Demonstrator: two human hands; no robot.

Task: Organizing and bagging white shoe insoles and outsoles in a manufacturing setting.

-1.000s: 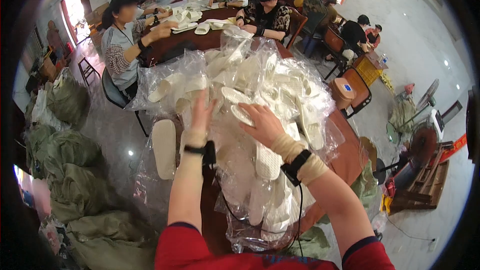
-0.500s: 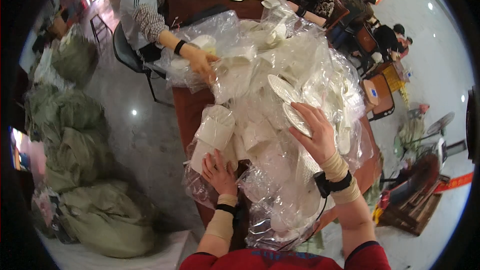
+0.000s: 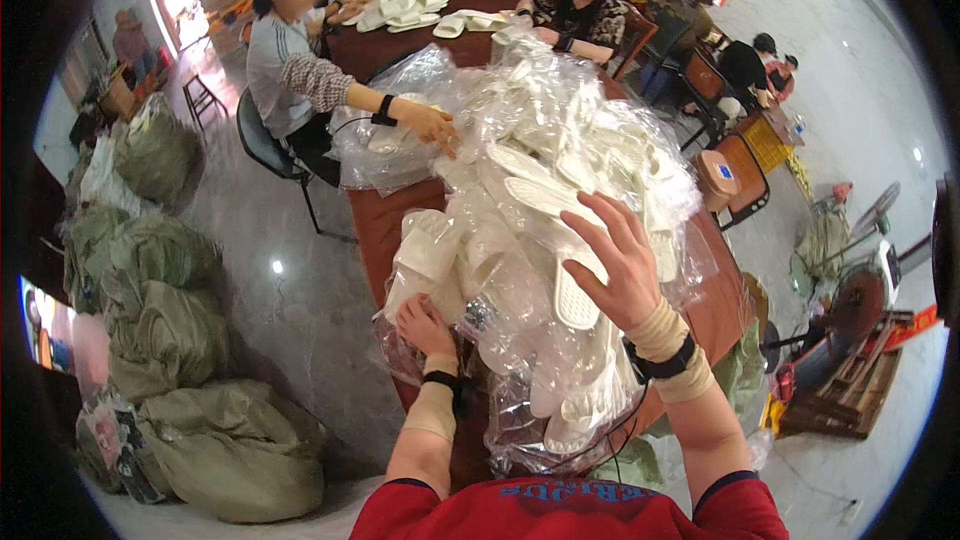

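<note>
A large heap of white slippers (image 3: 545,195) in clear plastic bags covers the near part of the table. Over the heap's right side my right hand (image 3: 618,270) is open, fingers spread, holding nothing. Bare white soles show by it, one ridged slipper (image 3: 577,295) beneath its thumb and another (image 3: 540,197) beyond its fingertips. My left hand (image 3: 427,326) rests, fingers apart, against the lower end of a bagged slipper pair (image 3: 428,248) at the heap's left edge. Part of that pair is hidden by plastic glare.
Across the left table edge, a co-worker's hand (image 3: 428,124) reaches to the bags. Loose slippers (image 3: 400,6) lie at the far end of the brown table (image 3: 385,205), where others sit. Stuffed green sacks (image 3: 230,445) line the floor at left; a chair (image 3: 745,175) and a fan (image 3: 860,300) stand right.
My right hand has come off the slipper it was touching and its fingers have spread. My left hand has slid down to the bagged pair's near end. The whole view has shifted slightly.
</note>
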